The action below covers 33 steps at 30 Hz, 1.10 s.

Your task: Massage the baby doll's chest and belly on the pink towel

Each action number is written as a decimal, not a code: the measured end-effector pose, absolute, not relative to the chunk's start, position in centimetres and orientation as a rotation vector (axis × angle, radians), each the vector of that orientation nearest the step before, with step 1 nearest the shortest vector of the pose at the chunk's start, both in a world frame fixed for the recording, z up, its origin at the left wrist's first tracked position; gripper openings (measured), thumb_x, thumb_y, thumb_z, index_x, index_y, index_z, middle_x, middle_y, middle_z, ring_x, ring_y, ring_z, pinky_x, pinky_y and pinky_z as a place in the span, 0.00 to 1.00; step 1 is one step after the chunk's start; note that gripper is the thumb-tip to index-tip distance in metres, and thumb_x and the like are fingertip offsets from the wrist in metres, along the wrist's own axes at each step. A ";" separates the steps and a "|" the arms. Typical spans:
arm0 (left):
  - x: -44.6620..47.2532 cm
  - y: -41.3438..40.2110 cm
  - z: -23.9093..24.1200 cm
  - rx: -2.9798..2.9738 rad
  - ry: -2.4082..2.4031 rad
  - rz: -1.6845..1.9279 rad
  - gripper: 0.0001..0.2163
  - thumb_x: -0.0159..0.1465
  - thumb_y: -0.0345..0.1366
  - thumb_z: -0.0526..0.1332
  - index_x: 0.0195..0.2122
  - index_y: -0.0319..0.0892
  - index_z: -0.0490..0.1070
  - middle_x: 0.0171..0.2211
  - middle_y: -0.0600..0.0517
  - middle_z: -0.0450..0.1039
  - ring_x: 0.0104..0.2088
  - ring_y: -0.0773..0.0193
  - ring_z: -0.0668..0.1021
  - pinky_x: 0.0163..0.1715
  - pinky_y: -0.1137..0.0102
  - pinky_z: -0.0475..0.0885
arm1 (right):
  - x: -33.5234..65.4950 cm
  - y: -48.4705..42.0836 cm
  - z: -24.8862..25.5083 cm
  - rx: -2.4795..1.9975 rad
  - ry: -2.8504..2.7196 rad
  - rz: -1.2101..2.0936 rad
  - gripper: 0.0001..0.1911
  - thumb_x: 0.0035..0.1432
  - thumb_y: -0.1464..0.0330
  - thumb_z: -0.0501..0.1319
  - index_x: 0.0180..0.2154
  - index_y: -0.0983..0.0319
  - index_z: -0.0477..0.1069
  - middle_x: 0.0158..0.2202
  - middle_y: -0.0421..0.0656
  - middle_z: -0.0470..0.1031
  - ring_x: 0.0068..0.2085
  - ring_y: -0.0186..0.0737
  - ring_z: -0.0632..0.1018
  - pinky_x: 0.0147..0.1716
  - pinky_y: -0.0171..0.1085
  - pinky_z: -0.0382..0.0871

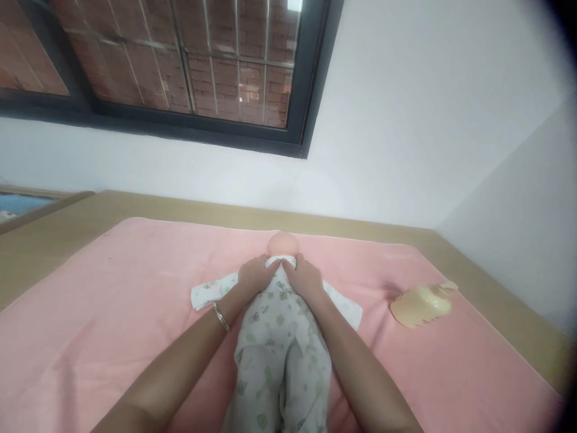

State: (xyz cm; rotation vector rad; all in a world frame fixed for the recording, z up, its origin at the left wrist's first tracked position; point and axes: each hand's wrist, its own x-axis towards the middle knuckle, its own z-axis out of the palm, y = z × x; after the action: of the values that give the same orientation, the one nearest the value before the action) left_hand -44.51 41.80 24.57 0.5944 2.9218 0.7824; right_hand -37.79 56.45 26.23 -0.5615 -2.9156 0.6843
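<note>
A doll in a white printed romper [283,346] lies on a pink blanket [121,313], its legs toward me. Its smooth, bald head [283,245] shows just beyond the collar. My left hand [258,273] grips the romper at the left shoulder, thumb on the collar. On the opposite shoulder, my right hand [305,277] holds the fabric, and both thumbs come close together at the neckline. The sleeves stretch out flat to either side beyond my hands. My fingertips are partly hidden around the shoulders. A bracelet [221,317] circles my left wrist.
A pale yellow bottle [422,305] lies on its side on the blanket at the right. Wooden surface [360,227] borders the blanket along the back and right. A white wall [383,120] and a dark-framed window [189,129] rise behind.
</note>
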 end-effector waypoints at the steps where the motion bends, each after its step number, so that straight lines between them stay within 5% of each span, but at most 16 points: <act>1: -44.5 41.8 24.6 0.593 2.922 0.780 0.29 0.61 0.62 0.42 0.40 0.45 0.71 0.40 0.47 0.75 0.39 0.52 0.75 0.37 0.62 0.66 | -37.8 56.5 26.2 -0.559 -2.913 0.687 0.27 0.61 0.46 0.43 0.44 0.62 0.62 0.39 0.51 0.73 0.42 0.50 0.73 0.40 0.42 0.60; 33: -44.4 41.8 25.0 0.591 2.912 0.755 0.28 0.61 0.61 0.42 0.40 0.45 0.71 0.40 0.47 0.75 0.39 0.54 0.75 0.37 0.64 0.66 | -37.6 56.4 26.5 -0.541 -2.904 0.671 0.27 0.62 0.47 0.43 0.44 0.62 0.63 0.38 0.49 0.74 0.41 0.51 0.74 0.40 0.43 0.61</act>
State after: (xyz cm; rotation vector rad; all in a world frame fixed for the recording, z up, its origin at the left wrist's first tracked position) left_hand -44.37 41.84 24.99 0.5915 2.9118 0.7549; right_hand -37.57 56.40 26.54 -0.5408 -2.9037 0.6711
